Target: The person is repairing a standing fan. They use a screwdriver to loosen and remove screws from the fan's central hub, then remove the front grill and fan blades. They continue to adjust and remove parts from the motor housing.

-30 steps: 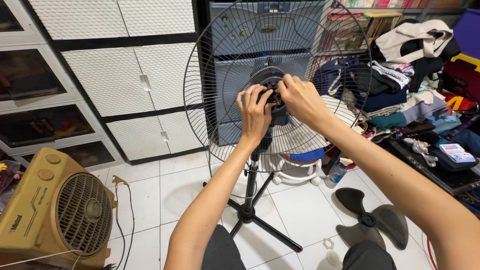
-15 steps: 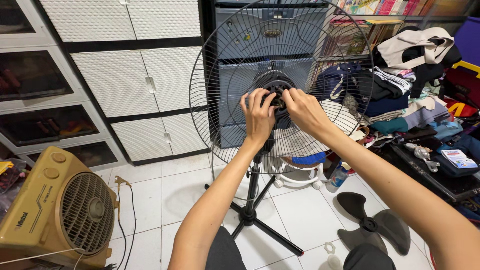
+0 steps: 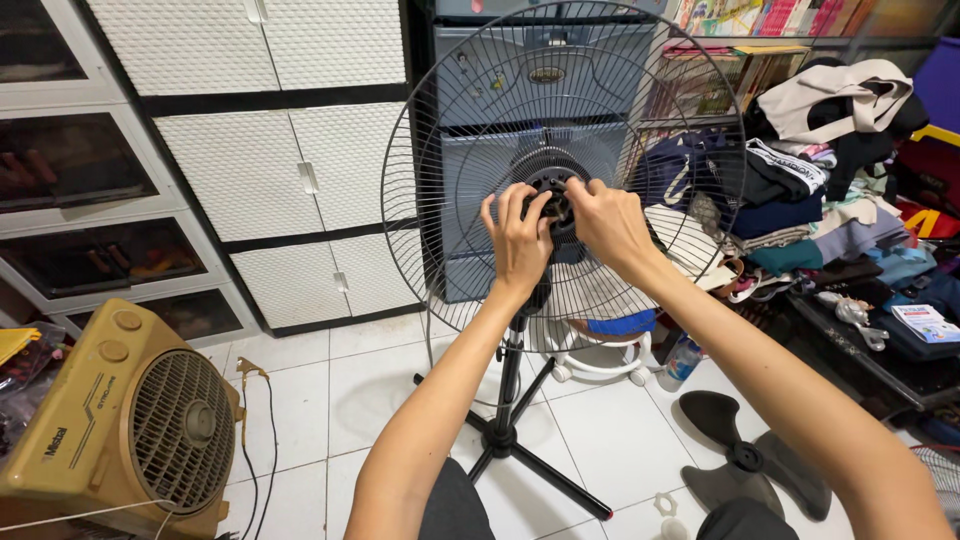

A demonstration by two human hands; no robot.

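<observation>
both hands at the hub of the stand fan's rear wire guard, on the black motor hub at centre. left hand has fingers curled onto the hub's left side, thumb up; right hand wraps the right/top side. both look closed on the hub or a ring/nut there, but fingers hide the part itself, so can't tell exactly what's pinched.

status, judging from layout: fan partly stripped. front guard not on, blade off: black 3-blade fan blade lies flat on the tile floor lower right, well apart from the stand. small white plastic piece on the floor near it, prob. a blade cap/nut, not sure. rear guard mounted on motor, upright on tripod stand.

left to do, imo: whatever sits at the hub, guard locknut or similar. off or on, can't say from this.

nearby, untouched: yellow box fan lower left, white cabinets behind, clothes pile right.
</observation>
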